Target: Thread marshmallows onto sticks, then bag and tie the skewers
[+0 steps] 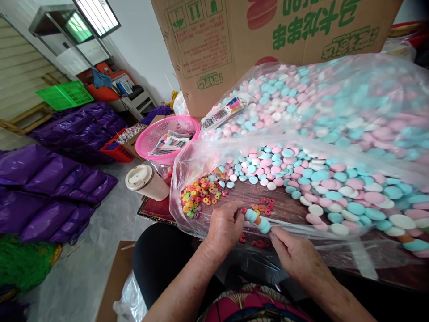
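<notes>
Between my two hands is a short string of candies (256, 221), made of pale blue rounds with an orange piece among them. My left hand (225, 227) is closed in a pinch at its left end, beside a small red ring. At the other end, the thumb and fingers of my right hand (298, 255) are pinched together. Just beyond lie loose red and yellow ring candies (264, 206). A pile of multicoloured ring candies (201, 194) sits to the left. Pink, blue and white round candies (348, 183) spread widely to the right on clear plastic.
A lidded cup (147, 182) stands at the table's left edge, by a pink mesh basket (140, 145) holding printed wrappers. Behind the candies rises a large cardboard box (208, 49). Purple bundles (50, 192) and a green crate (65, 95) are off to the left.
</notes>
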A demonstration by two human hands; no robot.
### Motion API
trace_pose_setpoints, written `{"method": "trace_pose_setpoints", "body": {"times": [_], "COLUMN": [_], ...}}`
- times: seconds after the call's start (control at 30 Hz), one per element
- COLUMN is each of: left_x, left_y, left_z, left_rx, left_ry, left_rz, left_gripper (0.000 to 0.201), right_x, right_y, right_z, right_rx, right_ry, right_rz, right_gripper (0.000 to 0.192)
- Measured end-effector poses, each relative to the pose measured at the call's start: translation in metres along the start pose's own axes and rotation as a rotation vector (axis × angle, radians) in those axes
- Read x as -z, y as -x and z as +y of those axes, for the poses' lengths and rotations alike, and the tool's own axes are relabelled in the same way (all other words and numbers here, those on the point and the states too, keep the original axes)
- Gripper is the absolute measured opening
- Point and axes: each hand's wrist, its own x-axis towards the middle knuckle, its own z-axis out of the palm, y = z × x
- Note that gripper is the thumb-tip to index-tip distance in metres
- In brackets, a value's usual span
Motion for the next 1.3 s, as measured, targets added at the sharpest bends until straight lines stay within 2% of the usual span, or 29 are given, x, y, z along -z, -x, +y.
{"method": "trace_pose_setpoints", "body": {"times": [0.17,0.47,0.7,0.83,0.93,1.07,1.17,1.3], "left_x": [-0.005,-0.015,-0.014,-0.018,-0.023,-0.023,-0.019,-0.015], "left_y": [0.002,0.005,0.004,0.005,0.005,0.002,0.0,0.003], "left_z": [-0.001,-0.001,-0.001,-0.006,-0.01,-0.013,-0.013,-0.01], "left_rx": [0.001,0.044,0.048,0.043,0.166,0.278,0.217,0.008], "left_ry": [-0.079,-0.166,-0.147,0.025,0.283,0.639,0.645,0.339], "left_rz": [-0.066,-0.166,-0.158,-0.073,-0.029,-0.079,-0.064,0.003], "left_gripper": [0.024,0.042,0.041,0.037,0.032,0.026,0.021,0.02], "right_x": [0.001,0.001,-0.004,-0.002,0.0,0.003,0.004,0.003], "right_y": [0.0,-0.002,-0.002,-0.002,-0.002,-0.003,-0.003,-0.005], "right_z": [0.0,-0.001,0.006,0.003,0.002,-0.001,-0.003,-0.003], "right_rx": [-0.013,-0.03,0.011,0.018,0.037,0.081,0.117,0.136], "right_ry": [-0.006,-0.032,-0.035,-0.062,-0.075,-0.063,0.011,0.103], "right_rz": [-0.034,-0.031,0.009,0.029,0.061,0.098,0.148,0.227], "right_gripper": [0.033,0.033,0.034,0.034,0.035,0.035,0.034,0.032]}}
